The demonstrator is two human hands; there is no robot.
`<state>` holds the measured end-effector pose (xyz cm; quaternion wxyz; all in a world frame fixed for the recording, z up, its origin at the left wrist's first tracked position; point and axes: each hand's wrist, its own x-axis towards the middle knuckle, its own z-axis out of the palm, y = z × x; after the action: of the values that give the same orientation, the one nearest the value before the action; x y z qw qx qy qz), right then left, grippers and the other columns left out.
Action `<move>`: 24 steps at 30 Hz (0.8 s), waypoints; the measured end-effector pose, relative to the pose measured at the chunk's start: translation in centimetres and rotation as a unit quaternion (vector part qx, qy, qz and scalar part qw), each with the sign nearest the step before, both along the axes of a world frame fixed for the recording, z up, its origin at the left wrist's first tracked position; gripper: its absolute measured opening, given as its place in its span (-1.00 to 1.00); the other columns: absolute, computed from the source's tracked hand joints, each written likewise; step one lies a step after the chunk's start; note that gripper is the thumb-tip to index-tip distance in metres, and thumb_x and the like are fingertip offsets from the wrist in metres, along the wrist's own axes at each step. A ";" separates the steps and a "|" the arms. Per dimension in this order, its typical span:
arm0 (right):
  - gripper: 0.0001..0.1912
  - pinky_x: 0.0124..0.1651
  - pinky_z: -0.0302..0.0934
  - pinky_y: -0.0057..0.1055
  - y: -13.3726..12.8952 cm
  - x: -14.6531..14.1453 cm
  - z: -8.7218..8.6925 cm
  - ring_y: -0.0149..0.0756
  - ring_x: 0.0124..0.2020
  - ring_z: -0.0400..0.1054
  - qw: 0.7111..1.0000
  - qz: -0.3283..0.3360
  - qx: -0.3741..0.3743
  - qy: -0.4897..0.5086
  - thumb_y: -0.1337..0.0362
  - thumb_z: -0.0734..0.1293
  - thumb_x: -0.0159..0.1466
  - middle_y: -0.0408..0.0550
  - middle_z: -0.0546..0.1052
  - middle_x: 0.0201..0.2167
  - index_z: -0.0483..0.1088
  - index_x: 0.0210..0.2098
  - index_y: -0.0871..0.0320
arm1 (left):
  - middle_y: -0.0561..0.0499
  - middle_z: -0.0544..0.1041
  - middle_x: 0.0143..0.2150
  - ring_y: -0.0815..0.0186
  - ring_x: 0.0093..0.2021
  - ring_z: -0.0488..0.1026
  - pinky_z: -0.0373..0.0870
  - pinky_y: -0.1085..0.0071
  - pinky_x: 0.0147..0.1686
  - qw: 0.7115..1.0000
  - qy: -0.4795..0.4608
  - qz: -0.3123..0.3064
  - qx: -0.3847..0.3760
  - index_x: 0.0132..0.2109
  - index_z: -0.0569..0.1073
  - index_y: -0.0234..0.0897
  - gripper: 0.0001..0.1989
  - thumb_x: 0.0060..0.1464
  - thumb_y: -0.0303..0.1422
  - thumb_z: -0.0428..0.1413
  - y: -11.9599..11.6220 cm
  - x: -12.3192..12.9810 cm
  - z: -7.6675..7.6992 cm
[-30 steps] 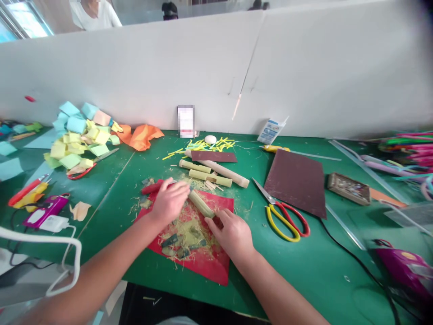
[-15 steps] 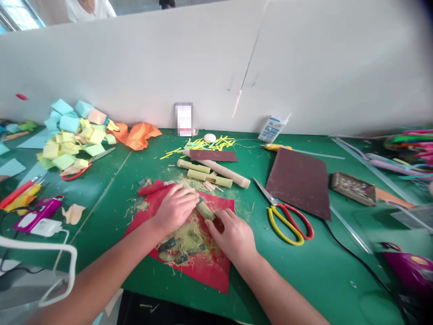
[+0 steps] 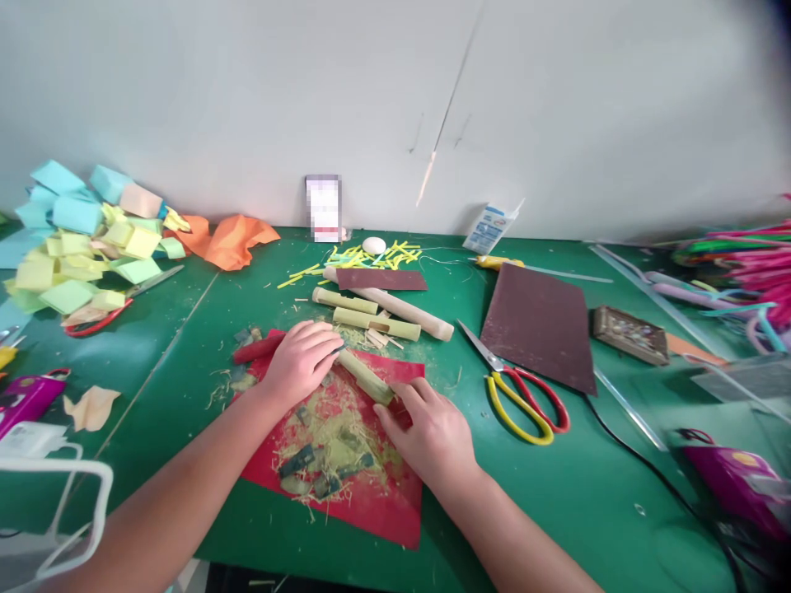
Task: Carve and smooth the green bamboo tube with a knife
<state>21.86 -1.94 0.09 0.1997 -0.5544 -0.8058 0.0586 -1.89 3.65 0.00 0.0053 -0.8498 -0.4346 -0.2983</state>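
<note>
My right hand (image 3: 432,428) pinches the near end of a pale green bamboo tube (image 3: 364,377), which slants over a red sheet (image 3: 395,511). Curled over the tube's far end is my left hand (image 3: 302,358), its fingers closed on a dark scrap of sandpaper (image 3: 339,349) of which only an edge shows. Worn dark scraps (image 3: 297,461) and pale shavings lie on the sheet below the hands. Just beyond, two cut bamboo pieces (image 3: 376,324) rest beside a longer pale stick (image 3: 401,308) with a brown sandpaper strip (image 3: 383,280) across it.
Scissors (image 3: 522,395) with red and yellow handles lie to the right, beside a brown sandpaper sheet (image 3: 540,325) and a small box (image 3: 630,333). Folded papers (image 3: 80,247) are heaped at left, near an orange cloth (image 3: 226,240). A phone (image 3: 324,210) leans on the grey partition (image 3: 556,123).
My left hand has slid back along the bamboo tube, toward its far end, baring more of it. My right hand keeps its hold. The camera view has shifted slightly.
</note>
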 end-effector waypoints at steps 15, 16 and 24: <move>-0.70 -0.35 0.11 -0.35 2.0 -1.6 3.2 -0.22 -0.33 0.35 0.994 0.009 -0.053 -0.091 0.02 0.31 0.16 -0.08 0.43 -0.33 0.39 -0.27 0.10 | -0.06 0.56 -0.08 0.27 -0.06 0.48 0.37 0.28 0.03 0.977 -0.203 0.062 -0.026 -0.05 0.51 -0.25 -0.77 0.18 -0.42 0.04 -0.5 -0.5 0.0; -0.70 -0.33 0.12 -0.34 2.2 -1.8 3.1 -0.21 -0.30 0.35 0.995 0.013 -0.048 -0.085 0.02 0.31 0.16 -0.07 0.43 -0.32 0.39 -0.26 0.10 | -0.05 0.56 -0.09 0.27 -0.07 0.49 0.37 0.30 0.03 0.968 -0.234 0.082 -0.032 -0.06 0.51 -0.25 -0.77 0.18 -0.41 0.03 -0.6 -0.5 0.1; -0.68 -0.20 0.16 -0.32 2.5 -1.8 1.9 -0.20 -0.22 0.32 0.998 0.047 -0.032 -0.039 0.06 0.35 0.14 -0.06 0.44 -0.27 0.40 -0.18 0.09 | -0.03 0.59 -0.13 0.27 -0.13 0.51 0.41 0.38 -0.05 0.913 -0.354 0.173 -0.106 -0.10 0.55 -0.26 -0.74 0.17 -0.27 0.05 -0.8 -0.3 0.2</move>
<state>20.07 0.60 1.94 0.1474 -0.5241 -0.8356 0.0725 -2.23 2.81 0.21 -0.1871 -0.5961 -0.5770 -0.5260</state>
